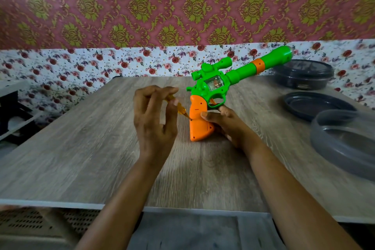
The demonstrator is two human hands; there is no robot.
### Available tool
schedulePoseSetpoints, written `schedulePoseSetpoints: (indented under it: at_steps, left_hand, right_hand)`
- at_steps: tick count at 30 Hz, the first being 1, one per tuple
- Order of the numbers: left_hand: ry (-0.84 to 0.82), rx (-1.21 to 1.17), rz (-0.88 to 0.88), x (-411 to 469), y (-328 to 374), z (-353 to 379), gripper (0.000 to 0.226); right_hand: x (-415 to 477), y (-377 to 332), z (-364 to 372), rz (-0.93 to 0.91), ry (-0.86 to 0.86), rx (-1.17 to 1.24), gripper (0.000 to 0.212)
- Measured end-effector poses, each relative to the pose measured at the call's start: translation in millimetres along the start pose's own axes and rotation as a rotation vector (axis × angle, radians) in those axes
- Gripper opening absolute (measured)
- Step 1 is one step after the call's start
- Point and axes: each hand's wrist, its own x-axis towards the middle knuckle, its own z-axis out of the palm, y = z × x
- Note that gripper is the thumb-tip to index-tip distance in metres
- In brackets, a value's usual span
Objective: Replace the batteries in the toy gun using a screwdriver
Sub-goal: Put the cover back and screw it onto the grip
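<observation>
Right now we are working at a grey wood-grain table point(81, 148) set against a wall of red-and-gold damask wallpaper point(142, 6) over a floral band point(81, 67). Our right hand point(225, 126) is clasping the toy gun point(215, 87) by its orange grip, butt down on the table, green barrel slanting up to the right. Our left hand point(156, 119) is pinching the amber screwdriver point(180, 109), its tip touching the grip's side. Off right, well apart, are sitting a lidded dark container point(302, 75), a dark dish point(316, 105) and a grey bowl point(345, 148).

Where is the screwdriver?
In the head view, the screwdriver is near the middle, pinched by the left hand, its tip against the orange grip of the gun, which the right hand holds.
</observation>
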Motion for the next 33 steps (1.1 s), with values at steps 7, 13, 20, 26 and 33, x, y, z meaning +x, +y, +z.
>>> schedulePoseSetpoints:
  at_steps: [7, 13, 20, 26, 33]
  left_hand:
    - [-0.042, 0.036, 0.025, -1.0, 1.5, -0.1, 0.029]
    - [0.005, -0.002, 0.024, 0.1, -2.2, -0.6, 0.024]
    - [-0.043, 0.044, 0.060, -0.1, 1.1, -0.6, 0.029]
    - [-0.011, -0.031, 0.005, 0.7, 1.6, -1.2, 0.024]
    - [-0.085, -0.033, 0.024, -0.2, 2.2, 0.1, 0.028]
  right_hand:
    - [-1.2, -1.8, 1.1, 0.004, 0.002, 0.005, 0.041]
    - [-0.6, -1.6, 2.2, 0.002, 0.011, 0.020, 0.039]
    - [-0.6, -1.1, 0.9, 0.002, 0.002, 0.022, 0.041]
    - [2.8, 1.4, -0.3, 0.013, 0.011, 0.008, 0.044]
    - [4.6, 4.0, -1.6, 0.006, 0.011, -0.003, 0.046]
